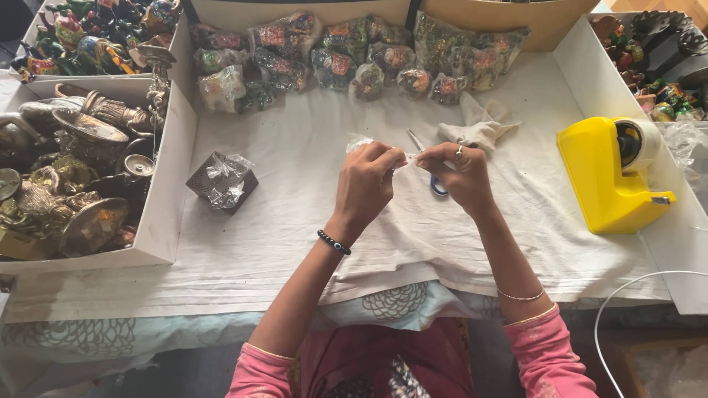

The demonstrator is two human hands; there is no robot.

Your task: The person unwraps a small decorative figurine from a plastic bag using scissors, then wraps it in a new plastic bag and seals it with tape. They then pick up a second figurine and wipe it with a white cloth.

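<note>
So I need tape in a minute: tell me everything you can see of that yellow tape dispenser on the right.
The tape dispenser is a bright yellow, wedge-shaped block that looks like plastic. A whitish roll of tape sits in its raised far end, around a dark hub. The low near end carries a small grey cutter. It stands flat on the white cloth, beside the wall of a white tray. Neither the left hand nor the right hand touches it.

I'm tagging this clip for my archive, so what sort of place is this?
Probably a small craft packing bench: wrapped painted figurines line the back, a box of metal ornaments sits at the left, and a yellow tape dispenser stands at the right.
</note>
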